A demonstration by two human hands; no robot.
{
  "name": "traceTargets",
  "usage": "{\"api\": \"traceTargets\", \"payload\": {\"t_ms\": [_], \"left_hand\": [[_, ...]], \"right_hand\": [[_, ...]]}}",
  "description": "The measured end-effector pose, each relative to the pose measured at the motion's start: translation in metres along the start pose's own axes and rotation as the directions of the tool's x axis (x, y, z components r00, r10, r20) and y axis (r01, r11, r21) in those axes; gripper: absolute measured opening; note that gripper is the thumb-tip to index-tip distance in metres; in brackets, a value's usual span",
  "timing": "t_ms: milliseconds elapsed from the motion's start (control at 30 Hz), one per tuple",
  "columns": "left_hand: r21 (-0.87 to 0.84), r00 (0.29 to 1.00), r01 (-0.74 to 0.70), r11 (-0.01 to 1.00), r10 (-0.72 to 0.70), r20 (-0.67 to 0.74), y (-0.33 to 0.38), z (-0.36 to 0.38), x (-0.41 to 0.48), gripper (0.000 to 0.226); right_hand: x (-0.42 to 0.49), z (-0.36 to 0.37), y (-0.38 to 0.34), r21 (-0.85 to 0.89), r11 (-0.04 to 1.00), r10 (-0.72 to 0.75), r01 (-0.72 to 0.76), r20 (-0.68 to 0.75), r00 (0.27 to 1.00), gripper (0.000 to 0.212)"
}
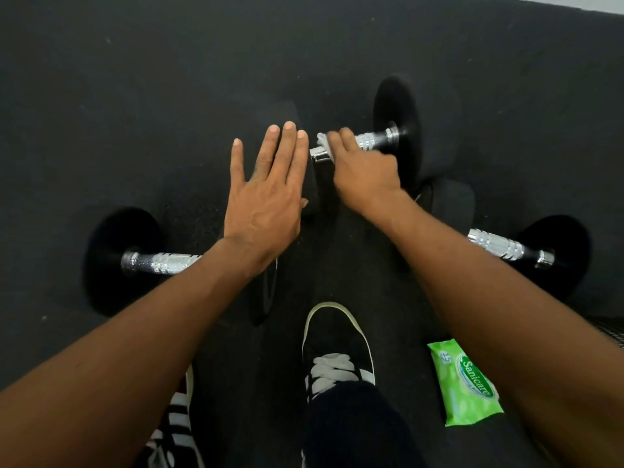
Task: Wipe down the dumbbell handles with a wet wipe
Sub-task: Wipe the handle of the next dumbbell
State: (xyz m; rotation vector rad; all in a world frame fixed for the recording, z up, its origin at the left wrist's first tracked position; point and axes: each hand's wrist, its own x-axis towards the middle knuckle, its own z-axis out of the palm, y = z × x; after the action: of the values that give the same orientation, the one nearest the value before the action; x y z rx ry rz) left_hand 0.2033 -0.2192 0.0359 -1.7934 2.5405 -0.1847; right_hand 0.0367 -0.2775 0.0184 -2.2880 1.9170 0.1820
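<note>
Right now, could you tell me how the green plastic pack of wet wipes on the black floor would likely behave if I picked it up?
The green plastic pack of wet wipes looks soft and slightly crumpled, so it would probably flex rather than stay stiff. It lies flat on the black floor, so rolling seems unlikely. Its glossy film may be a little slippery.

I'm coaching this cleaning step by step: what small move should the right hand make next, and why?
Probably slide the right hand and its wet wipe along the far dumbbell handle toward the far weight plate. The wipe sits at the handle's near end, and the knurled stretch beyond lies bare.
</note>
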Motion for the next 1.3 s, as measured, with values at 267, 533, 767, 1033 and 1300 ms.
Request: {"api": "traceTargets", "payload": {"t_ms": [267, 533, 767, 1033, 1300], "left_hand": [[-0.016, 1.000, 0.006, 1.000, -0.006, 0.004, 0.000, -0.001, 0.000, 0.088], [-0.020, 1.000, 0.001, 1.000, 0.000, 0.009, 0.000, -0.002, 0.001, 0.087], [-0.022, 1.000, 0.013, 1.000, -0.013, 0.016, 0.002, -0.002, 0.001, 0.087], [-0.013, 1.000, 0.009, 1.000, -0.009, 0.009, 0.002, -0.001, 0.001, 0.086], [-0.026, 1.000, 0.012, 1.000, -0.012, 0.016, 0.002, -0.002, 0.000, 0.087]], "right_hand": [[-0.014, 0.000, 0.012, 0.060, 0.985, 0.154, -0.159, 0.073, 0.985, 0.066], [0.006, -0.006, 0.027, 0.062, 0.985, 0.153, -0.159, 0.089, 0.984, 0.064], [-0.006, 0.002, 0.030, 0.021, 0.981, 0.191, -0.192, 0.037, 0.981, 0.065], [0.005, 0.000, 0.031, -0.002, 0.979, 0.204, -0.204, 0.007, 0.979, 0.063], [-0.010, -0.003, 0.030, -0.121, 0.981, 0.146, -0.153, -0.060, 0.987, 0.059]]}}
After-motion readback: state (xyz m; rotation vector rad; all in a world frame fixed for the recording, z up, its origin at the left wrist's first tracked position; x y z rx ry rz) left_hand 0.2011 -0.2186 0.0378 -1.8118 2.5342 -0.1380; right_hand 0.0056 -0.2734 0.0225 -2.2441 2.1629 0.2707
